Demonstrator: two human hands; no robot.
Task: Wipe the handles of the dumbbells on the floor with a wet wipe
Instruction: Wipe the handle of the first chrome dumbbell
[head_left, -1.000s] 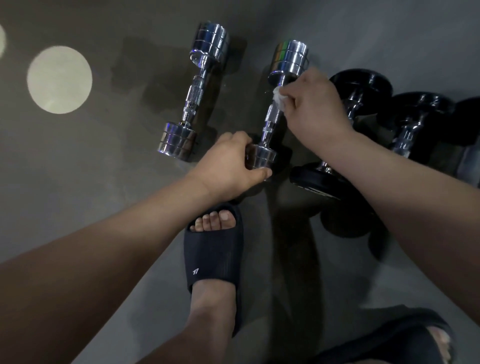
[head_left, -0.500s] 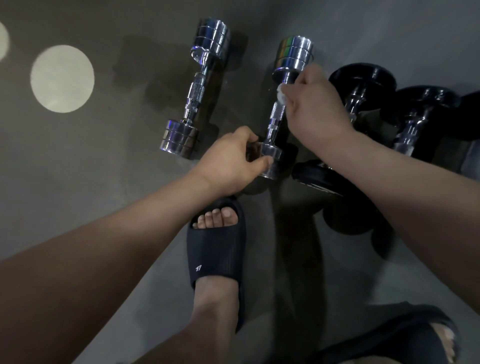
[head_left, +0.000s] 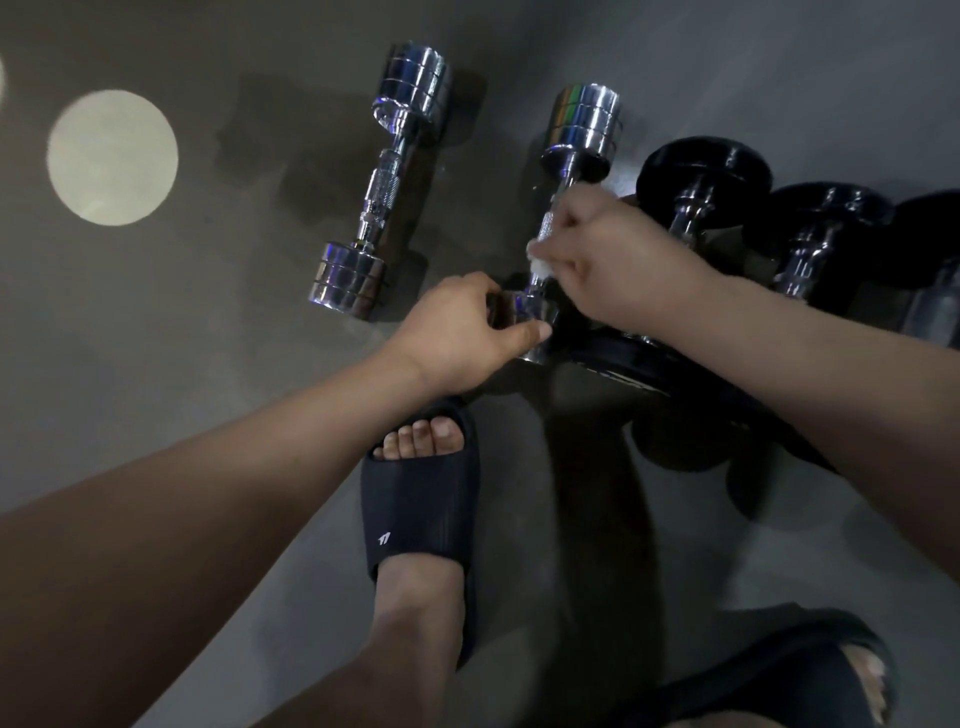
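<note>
Down the handle (head_left: 549, 224) the right hand (head_left: 623, 260) has slid toward the near head (head_left: 525, 312), fingers pinching the wet wipe (head_left: 541, 266) against the bar. Left hand (head_left: 457, 332) grips the near head of this chrome dumbbell (head_left: 584, 122) on the floor (head_left: 208, 364). I judge this handle almost done; the black dumbbells (head_left: 701, 166) beside probably still wait.

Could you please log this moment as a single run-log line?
left grip: holds near end of right chrome dumbbell | right grip: holds wet wipe on its handle | left chrome dumbbell: lies apart, untouched
</note>
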